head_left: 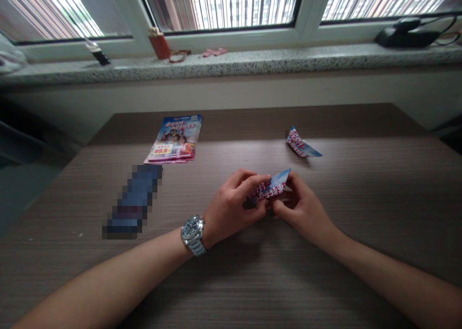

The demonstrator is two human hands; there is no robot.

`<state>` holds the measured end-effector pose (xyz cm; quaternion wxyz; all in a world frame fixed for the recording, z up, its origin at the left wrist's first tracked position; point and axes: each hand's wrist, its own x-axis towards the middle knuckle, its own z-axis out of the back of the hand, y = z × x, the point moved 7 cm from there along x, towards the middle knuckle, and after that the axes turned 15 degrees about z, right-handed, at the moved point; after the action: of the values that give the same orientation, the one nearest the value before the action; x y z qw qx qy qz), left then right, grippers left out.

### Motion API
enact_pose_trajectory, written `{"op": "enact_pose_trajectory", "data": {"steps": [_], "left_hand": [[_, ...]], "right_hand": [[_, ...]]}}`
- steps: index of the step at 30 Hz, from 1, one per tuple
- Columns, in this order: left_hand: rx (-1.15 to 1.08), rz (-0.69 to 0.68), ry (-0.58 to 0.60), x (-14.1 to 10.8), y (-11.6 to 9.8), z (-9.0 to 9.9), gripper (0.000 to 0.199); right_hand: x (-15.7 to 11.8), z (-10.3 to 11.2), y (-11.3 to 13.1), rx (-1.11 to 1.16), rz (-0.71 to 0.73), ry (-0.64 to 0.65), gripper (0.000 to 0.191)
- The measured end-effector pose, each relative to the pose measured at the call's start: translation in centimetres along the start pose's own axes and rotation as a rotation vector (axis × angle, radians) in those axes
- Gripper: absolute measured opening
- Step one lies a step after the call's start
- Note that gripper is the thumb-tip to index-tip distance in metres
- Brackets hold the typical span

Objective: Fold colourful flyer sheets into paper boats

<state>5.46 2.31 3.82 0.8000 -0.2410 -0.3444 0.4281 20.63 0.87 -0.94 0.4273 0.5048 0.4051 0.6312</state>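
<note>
Above the table's middle, my left hand [231,201], with a metal watch [193,230] on its wrist, pinches a folded paper flyer [271,189] printed in blue, white and red. My right hand [299,201] closes on the flyer's right side with thumb and fingers; its fingertips are partly hidden behind the paper. One pointed blue corner sticks up between the hands. Farther back on the right, a second folded paper [301,145] with the same print stands apart from both hands, bent along a crease. A stack of flat flyers [176,139] lies at the back left.
A pixelated dark phone-like shape [135,199] lies left of my left arm on the brown table [361,175]. Behind is a stone windowsill [252,65] with a red box [159,45], a small bottle [97,52], pink bits [214,52] and a black power strip [407,35].
</note>
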Motion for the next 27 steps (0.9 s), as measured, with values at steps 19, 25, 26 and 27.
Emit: {"op": "enact_pose_trajectory", "data": {"steps": [19, 25, 26, 27], "left_hand": [[0.007, 0.01, 0.063, 0.0, 0.4, -0.1, 0.049], [-0.014, -0.046, 0.093, 0.0, 0.3, -0.2, 0.044], [-0.01, -0.053, 0.103, 0.0, 0.3, -0.2, 0.043], [-0.005, -0.06, 0.112, 0.0, 0.3, -0.3, 0.043]], "right_hand": [[0.1, 0.0, -0.4, 0.103, 0.02, 0.074, 0.031], [0.1, 0.0, -0.9, 0.095, 0.015, 0.157, 0.027], [0.0, 0.0, -0.9, 0.101, 0.015, 0.17, 0.026], [0.0, -0.1, -0.9, 0.113, 0.013, 0.182, 0.025]]}}
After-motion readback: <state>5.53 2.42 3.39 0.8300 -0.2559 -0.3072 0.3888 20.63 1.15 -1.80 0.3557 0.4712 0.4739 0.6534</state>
